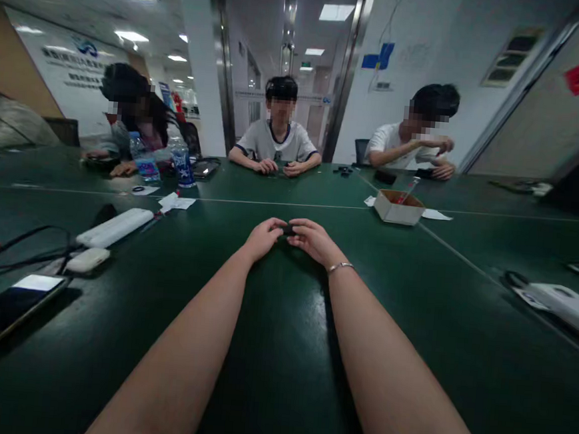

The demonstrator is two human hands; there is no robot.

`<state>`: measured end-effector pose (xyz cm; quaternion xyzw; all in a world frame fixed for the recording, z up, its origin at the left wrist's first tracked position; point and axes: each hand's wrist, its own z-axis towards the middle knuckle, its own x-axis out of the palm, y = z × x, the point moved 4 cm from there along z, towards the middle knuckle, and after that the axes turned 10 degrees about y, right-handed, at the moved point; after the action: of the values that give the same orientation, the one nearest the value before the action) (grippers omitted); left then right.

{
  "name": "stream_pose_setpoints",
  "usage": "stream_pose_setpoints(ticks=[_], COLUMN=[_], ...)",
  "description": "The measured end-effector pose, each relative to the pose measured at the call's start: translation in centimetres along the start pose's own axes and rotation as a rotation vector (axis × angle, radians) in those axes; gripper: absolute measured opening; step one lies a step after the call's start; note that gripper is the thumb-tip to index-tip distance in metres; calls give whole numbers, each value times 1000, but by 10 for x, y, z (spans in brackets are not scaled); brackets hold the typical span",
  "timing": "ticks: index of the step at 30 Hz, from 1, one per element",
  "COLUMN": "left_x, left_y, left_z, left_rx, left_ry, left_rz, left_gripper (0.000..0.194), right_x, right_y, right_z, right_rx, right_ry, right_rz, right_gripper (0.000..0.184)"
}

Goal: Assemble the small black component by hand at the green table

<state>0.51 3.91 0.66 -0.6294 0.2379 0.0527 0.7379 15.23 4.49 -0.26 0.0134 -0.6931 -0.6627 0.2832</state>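
Observation:
Both my arms reach forward over a dark green table [281, 323]. Between my fingertips is a small black object [287, 230], too small and too covered to name exactly. My left hand [264, 237] pinches its left end with thumb and fingers. On its other end the fingers of my right hand [315, 240] are closed, and a silver bracelet [340, 266] circles that wrist. The object is held just above or on the tabletop; I cannot tell which.
Left lie a phone [8, 318], a white power strip [114, 227] and black cables [21, 249]. Two bottles [182, 165] stand farther back. A small open box [399, 209] is right of centre, a white device [570, 307] at far right. Several people sit around the table.

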Motion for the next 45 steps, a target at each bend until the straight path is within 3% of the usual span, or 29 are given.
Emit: stream_pose_setpoints(ticks=[9, 41, 45], left_x=[1, 2, -2], left_y=[8, 11, 11], left_z=[5, 6, 5], left_rx=[26, 39, 80], left_ry=[18, 37, -29], left_rz=[-98, -66, -82], left_gripper=[27, 27, 24], right_x=[0, -1, 0], right_y=[1, 0, 1], right_z=[0, 1, 2], right_rx=[6, -6, -32], right_ry=[7, 22, 20], right_rz=[-20, -41, -123], right_gripper=[18, 15, 24])
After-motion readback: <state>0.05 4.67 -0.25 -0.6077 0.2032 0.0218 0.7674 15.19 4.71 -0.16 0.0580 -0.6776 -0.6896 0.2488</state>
